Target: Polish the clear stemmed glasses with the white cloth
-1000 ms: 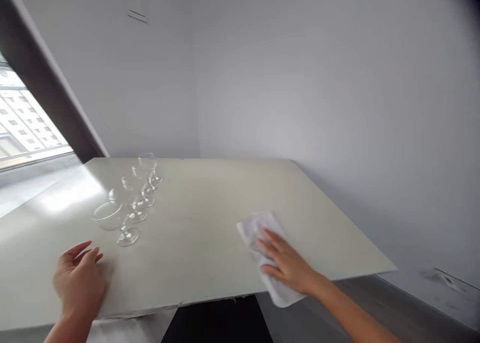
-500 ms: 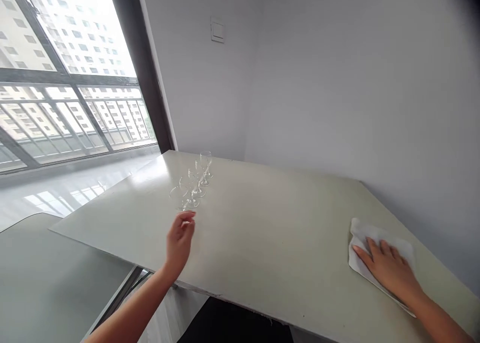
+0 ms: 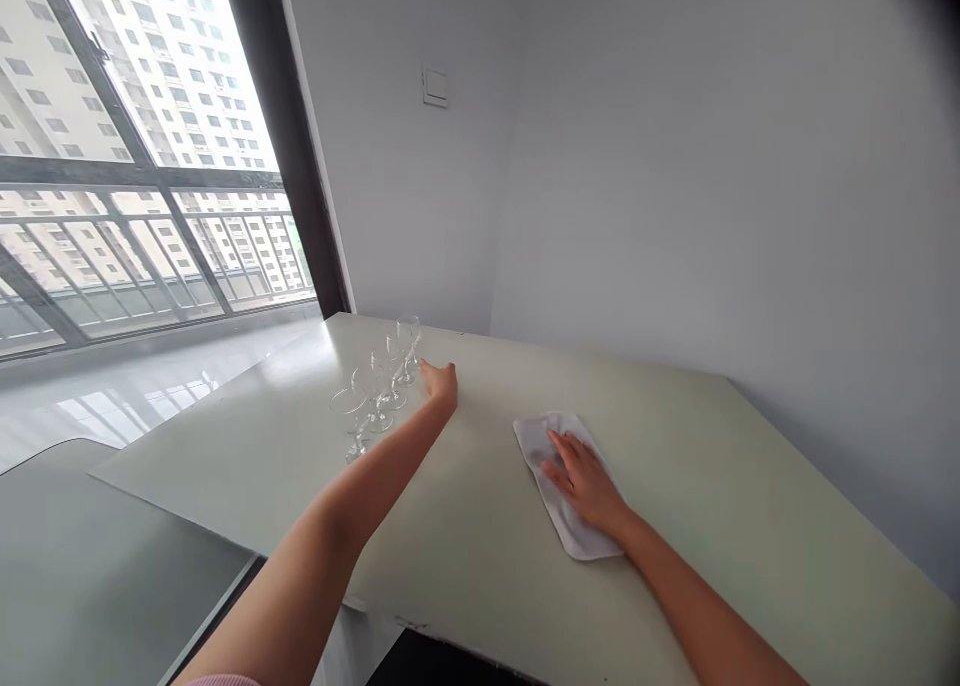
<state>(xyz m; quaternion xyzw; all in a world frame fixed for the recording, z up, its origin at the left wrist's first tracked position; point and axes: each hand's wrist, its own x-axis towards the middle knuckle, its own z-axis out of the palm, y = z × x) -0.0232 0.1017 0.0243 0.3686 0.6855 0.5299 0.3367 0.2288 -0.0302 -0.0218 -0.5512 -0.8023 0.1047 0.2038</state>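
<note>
On the tabletop point(image 3: 675, 456), the cloth point(image 3: 581, 538) wants even pressure from the right hand's point(image 3: 590, 488) loosely spread fingers point(image 3: 562, 446), while the left hand point(image 3: 442, 381), its grip unclear to me, needs gentleness beside the glasses point(image 3: 381, 371).

left hand point(image 3: 441, 378) is reaching close beside a row of stemmed glasses point(image 3: 381, 421), right hand point(image 3: 585, 484) is resting on a white cloth point(image 3: 574, 534), lying flat on a pale table point(image 3: 712, 486)
</note>
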